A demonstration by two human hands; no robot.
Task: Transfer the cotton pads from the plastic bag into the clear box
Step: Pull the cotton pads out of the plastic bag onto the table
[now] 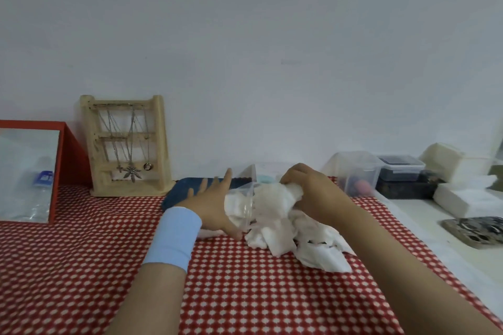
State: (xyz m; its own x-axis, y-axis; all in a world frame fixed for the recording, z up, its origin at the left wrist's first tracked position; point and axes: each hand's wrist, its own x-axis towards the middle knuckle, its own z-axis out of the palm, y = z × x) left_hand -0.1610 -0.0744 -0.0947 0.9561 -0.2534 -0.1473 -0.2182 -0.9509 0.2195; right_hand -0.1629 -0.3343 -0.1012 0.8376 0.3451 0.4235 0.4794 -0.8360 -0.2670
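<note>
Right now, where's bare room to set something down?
Red checked cloth between the forearms, near edge; also the stretch between mirror and left hand. Crowded: around the cotton pads, and back right by plastic tubs and white stacks.

Cloth [245,294]: woven, matt, red-white check. Rack [160,144]: pale bare wood; chains [119,141] shiny metal. Box [249,179]: clear glossy plastic. Pads [275,212]: soft, matt white fibre.

Readable text: none.
Blue label [43,177], lower left, in the mirror [24,149]: white marks, perhaps letters, too blurred to read.
</note>
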